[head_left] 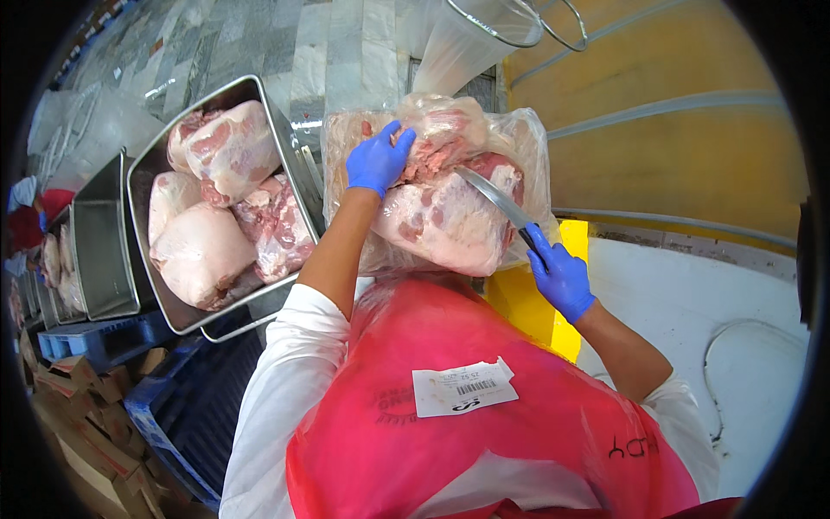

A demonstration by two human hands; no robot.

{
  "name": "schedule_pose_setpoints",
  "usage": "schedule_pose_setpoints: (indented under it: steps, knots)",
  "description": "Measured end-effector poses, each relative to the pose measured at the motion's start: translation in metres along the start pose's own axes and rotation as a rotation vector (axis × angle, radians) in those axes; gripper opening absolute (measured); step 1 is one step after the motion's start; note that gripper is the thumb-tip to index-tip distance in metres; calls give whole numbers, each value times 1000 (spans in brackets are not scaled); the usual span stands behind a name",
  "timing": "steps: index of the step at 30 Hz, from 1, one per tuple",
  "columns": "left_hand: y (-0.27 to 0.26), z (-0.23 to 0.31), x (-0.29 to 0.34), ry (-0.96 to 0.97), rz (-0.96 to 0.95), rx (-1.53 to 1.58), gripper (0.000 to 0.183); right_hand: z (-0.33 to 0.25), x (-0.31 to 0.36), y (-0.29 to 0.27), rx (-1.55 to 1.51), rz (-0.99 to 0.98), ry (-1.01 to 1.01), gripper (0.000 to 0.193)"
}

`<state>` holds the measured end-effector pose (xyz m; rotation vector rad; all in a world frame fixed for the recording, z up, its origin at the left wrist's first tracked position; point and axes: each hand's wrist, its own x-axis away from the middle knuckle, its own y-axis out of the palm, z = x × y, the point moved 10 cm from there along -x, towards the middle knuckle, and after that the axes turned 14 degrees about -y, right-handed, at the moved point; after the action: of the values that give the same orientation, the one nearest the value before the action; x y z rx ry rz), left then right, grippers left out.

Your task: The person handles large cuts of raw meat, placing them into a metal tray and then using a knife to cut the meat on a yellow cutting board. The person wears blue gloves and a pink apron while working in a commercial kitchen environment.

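A large piece of raw meat (445, 223), pale with fat and pink where cut, lies on clear plastic sheeting (527, 138) in front of me. My left hand (379, 162), in a blue glove, grips the meat's ragged far-left edge; its fingertips are partly lost against the meat and plastic. My right hand (560, 275), also blue-gloved, is closed around the black handle of a knife (497, 199). The blade points up and left, with its tip at the meat's upper face, by the loose, torn-looking flesh. How deep the tip goes, I cannot tell.
On my left stands a steel tub (290, 164) holding several large meat pieces. More steel tubs (99, 251), blue pallets (186, 406) and cardboard boxes (95, 432) lie beyond. A metal ring (497, 35) holds a plastic bag at the far side. Another person's gloved hand (41, 221) shows far left.
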<state>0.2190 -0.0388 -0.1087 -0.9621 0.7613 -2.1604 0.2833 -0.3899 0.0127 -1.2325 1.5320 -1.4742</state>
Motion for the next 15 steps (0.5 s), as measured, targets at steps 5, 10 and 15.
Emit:
schedule_pose_setpoints:
  steps: [5,10,15]
  knots:
    - [10,-8,-24,25,76,-21,63,12,11,27,-17,126,9,55]
    - [8,-9,-27,7,41,-20,63,-10,19,96,-220,287,108,54]
    - [-2,-24,-12,15,38,5,67,-10,16,44,-409,296,156,46]
